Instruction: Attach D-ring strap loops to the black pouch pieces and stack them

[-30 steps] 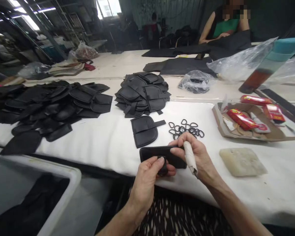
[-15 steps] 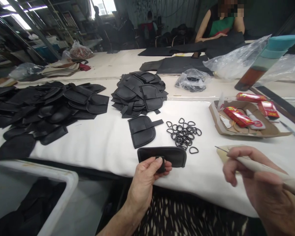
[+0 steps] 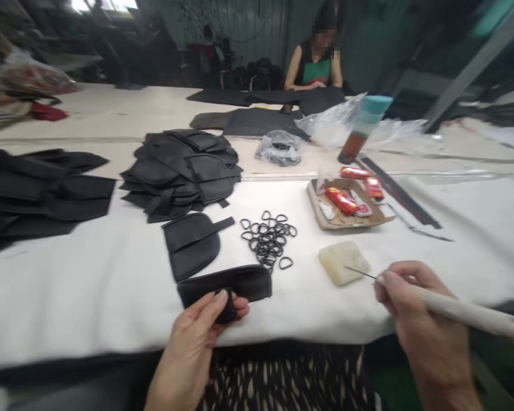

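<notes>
My left hand (image 3: 205, 319) pinches the folded strap of a black leather piece (image 3: 248, 285), which stands on edge at the front of the table. My right hand (image 3: 411, 302) grips an awl (image 3: 462, 308) with a long, pale, wrapped handle. Its thin metal tip is over a yellowish, wax-like block (image 3: 340, 262); whether they touch I cannot tell. Beyond my left hand lies a flat black leather piece (image 3: 195, 245) with a strap across it. A heap of black D-rings (image 3: 268, 237) sits between the leather and the block.
Black leather pieces are piled at the back (image 3: 184, 168) and left (image 3: 47, 194). A cardboard tray (image 3: 346, 220) holds red packets. Behind it leans a bottle (image 3: 364, 128) beside clear plastic. Across the table, another person (image 3: 314, 71) is at black sheets (image 3: 265, 123).
My view has swung to the right. The awl's tip has come over the yellowish block, which now shows fully. My left hand keeps its pinch on the leather piece.
</notes>
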The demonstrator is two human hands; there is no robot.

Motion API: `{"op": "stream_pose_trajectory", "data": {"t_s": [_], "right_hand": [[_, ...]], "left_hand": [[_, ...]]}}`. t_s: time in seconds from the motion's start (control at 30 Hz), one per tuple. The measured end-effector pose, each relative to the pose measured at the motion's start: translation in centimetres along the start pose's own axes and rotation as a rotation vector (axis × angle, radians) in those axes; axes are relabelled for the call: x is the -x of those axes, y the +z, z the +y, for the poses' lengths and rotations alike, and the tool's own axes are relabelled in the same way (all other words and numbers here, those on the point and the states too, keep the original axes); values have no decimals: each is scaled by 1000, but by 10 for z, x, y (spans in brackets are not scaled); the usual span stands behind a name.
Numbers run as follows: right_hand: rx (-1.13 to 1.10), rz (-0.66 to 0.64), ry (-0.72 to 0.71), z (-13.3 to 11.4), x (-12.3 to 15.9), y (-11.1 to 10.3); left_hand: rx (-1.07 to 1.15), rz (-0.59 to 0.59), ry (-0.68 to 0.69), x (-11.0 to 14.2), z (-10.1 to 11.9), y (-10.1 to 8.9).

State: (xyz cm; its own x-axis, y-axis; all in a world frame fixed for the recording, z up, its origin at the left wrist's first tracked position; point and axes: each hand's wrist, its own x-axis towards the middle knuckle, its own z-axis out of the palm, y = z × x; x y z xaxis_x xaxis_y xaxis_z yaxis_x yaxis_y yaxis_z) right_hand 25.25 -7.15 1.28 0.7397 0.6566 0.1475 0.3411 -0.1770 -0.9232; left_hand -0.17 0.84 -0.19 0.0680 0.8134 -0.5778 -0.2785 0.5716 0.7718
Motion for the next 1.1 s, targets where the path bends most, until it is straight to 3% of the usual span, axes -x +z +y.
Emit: {"op": "stream_pose_trajectory", "data": {"t_s": [0.07, 0.2, 0.63, 0.83, 1.1], "right_hand": [[44, -60, -9, -11, 0, 3], [166, -15, -24, -17, -4, 4], [283, -35, -16, -1, -14, 16], [268, -40, 7, 4, -16, 20], [268, -20, -4, -1, -15, 12]], "left_hand": [[15, 46, -48, -7, -2, -3], [59, 65, -110, -18, -5, -8], [65, 8, -114, -18, -3, -7], [86, 80, -46, -17, -2, 2], [82, 23, -77, -17, 3, 0]]}}
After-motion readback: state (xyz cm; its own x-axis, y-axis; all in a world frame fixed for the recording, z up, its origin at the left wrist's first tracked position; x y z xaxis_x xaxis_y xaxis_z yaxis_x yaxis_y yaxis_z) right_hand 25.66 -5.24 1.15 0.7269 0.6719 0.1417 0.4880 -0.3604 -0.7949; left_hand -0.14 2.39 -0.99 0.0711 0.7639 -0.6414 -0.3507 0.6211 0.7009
